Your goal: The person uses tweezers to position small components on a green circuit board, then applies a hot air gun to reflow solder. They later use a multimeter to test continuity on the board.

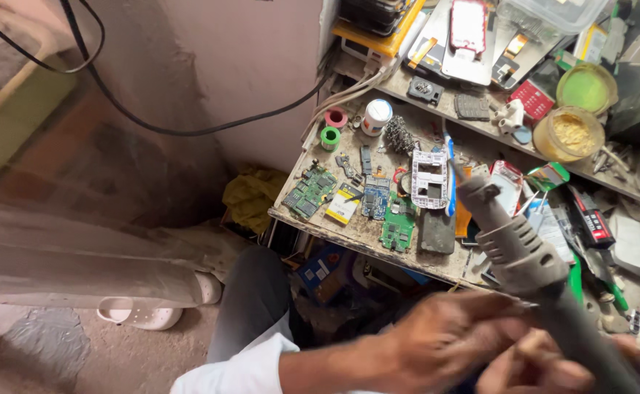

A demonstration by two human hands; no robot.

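Grey ribbed plastic hot-air tool handle w/ a metal nozzle at its top sits at the near right of the workbench, tilted, nozzle aimed up-left toward a white perforated phone frame. Left hand lies against the handle's lower part, motion-blurred; fingers look curled but can't tell if they clamp it. Right hand is just below, at the picture's bottom edge, fingers bent together close under the handle; grip also too blurred to tell.

Bench top is dusty & crowded. Near its front left corner: green circuit board, then a small yellow-and-white flat part, a blue circuit board, another green board and a dark grey rectangular slab at the front edge. Farther back on the left: red tape roll, green tape roll, white round pot w/ blue band, steel wire-wool ball.

Raised back shelf, right side: round tub w/ green lid, open round tub of yellow paste beside it, red phone case on pale flat panels, yellow-edged box at the shelf's left end. Labels too small to tell.

Black cable loops across the pale wall left of the bench; white perforated clog on the floor lower left.
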